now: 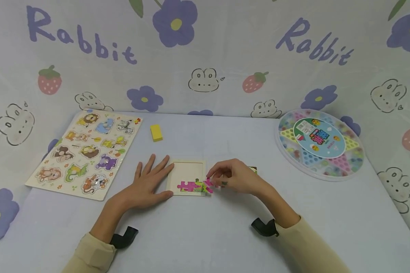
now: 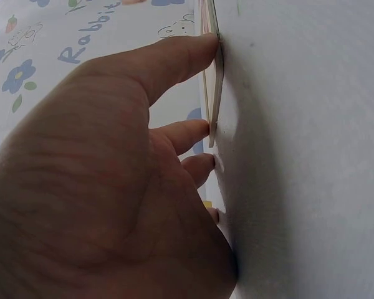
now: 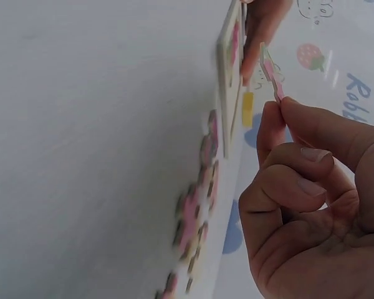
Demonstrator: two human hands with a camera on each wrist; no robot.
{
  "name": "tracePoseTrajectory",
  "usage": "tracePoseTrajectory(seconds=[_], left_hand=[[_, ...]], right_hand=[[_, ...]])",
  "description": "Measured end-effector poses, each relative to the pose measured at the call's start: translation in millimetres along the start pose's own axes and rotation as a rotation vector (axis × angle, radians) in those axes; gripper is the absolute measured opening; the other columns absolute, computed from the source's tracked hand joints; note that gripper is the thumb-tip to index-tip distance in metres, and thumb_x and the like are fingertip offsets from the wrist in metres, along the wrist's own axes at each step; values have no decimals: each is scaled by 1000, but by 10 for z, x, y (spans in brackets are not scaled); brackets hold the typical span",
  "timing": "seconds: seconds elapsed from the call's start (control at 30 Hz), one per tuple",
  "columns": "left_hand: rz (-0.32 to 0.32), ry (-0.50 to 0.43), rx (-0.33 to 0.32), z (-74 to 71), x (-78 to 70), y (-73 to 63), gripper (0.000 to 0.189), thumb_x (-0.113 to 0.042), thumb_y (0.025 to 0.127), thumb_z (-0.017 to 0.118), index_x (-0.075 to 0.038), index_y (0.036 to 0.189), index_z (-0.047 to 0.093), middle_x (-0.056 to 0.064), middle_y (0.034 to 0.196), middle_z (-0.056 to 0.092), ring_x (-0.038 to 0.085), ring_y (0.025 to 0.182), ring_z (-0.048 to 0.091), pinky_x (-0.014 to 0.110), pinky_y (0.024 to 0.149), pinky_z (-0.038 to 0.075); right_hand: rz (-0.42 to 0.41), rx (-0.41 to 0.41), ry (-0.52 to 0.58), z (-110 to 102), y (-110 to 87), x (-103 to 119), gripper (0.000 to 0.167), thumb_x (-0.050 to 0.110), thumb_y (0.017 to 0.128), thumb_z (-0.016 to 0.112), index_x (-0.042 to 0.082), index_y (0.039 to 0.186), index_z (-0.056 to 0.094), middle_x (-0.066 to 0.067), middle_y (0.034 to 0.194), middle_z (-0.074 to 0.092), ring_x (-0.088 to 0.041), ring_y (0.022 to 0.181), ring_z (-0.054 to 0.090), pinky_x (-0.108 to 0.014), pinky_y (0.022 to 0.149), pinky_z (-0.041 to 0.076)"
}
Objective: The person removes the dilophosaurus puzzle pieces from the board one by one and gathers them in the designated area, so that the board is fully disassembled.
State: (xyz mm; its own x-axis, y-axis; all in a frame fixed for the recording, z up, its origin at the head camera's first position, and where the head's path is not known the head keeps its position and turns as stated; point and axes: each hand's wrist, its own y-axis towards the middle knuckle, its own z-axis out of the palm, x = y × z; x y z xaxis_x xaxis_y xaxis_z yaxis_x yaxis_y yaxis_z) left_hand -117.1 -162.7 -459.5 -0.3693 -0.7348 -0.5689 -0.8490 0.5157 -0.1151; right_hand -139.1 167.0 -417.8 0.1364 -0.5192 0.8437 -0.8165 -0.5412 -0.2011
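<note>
A small square wooden puzzle tray [image 1: 187, 165] lies flat on the table, with joined pink and green jigsaw pieces [image 1: 190, 186] along its near side. My left hand [image 1: 150, 185] is spread with straight fingers, its thumb and fingertip touching the tray's left edge; the left wrist view shows them at the rim. Between thumb and index finger, my right hand [image 1: 237, 176] pinches a pink and green jigsaw piece [image 3: 272, 75], raised over the tray's right edge. Loose jigsaw pieces [image 3: 190, 218] lie on the table beneath the right hand, mostly hidden by it in the head view.
An animal puzzle board [image 1: 85, 151] lies at the left. A yellow block [image 1: 156, 133] sits behind the tray. At the back right is a round, colourful game board [image 1: 321, 144]. A rabbit-print cloth [image 1: 205, 45] hangs behind the table.
</note>
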Motion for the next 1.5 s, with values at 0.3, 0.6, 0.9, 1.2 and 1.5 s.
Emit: tracePoseTrajectory(seconds=[0.3,0.6,0.9,1.2,1.5], left_hand=[[5,5,1,-4,-12,-3,82,-47,100,66,-15,168,32,11,180,14,48,166,-6,77,127,-9],[-4,5,-2,-2,-9,-8,82,-46,99,66,-16,168,32,10,180,14,47,166,-6,77,126,-9],[3,4,-5,9,1,0,83,-47,99,66,-16,168,32,11,180,14,47,166,-6,77,127,-9],[2,2,-6,11,-3,-3,83,-47,99,66,-16,168,32,11,180,14,47,166,-6,77,127,-9],[-1,-3,-5,1,-14,-9,82,-47,99,65,-17,168,32,10,180,14,47,166,-6,77,127,-9]], right_hand=[[22,19,-44,-3,-300,-212,16,6,97,74,14,110,80,-1,103,80,-15,88,68,-20,76,56],[18,-38,-170,44,-354,-214,16,7,96,76,19,106,80,4,91,73,-14,79,59,-19,66,50],[9,-63,-233,82,-352,-184,14,10,95,78,21,105,81,7,88,72,-12,78,58,-19,67,49],[-4,-65,-257,77,-353,-190,14,11,95,78,21,105,81,9,87,71,-11,76,55,-19,65,46],[-45,-87,-269,89,-259,-47,10,15,96,78,18,105,81,9,88,72,-12,68,56,-21,62,47]])
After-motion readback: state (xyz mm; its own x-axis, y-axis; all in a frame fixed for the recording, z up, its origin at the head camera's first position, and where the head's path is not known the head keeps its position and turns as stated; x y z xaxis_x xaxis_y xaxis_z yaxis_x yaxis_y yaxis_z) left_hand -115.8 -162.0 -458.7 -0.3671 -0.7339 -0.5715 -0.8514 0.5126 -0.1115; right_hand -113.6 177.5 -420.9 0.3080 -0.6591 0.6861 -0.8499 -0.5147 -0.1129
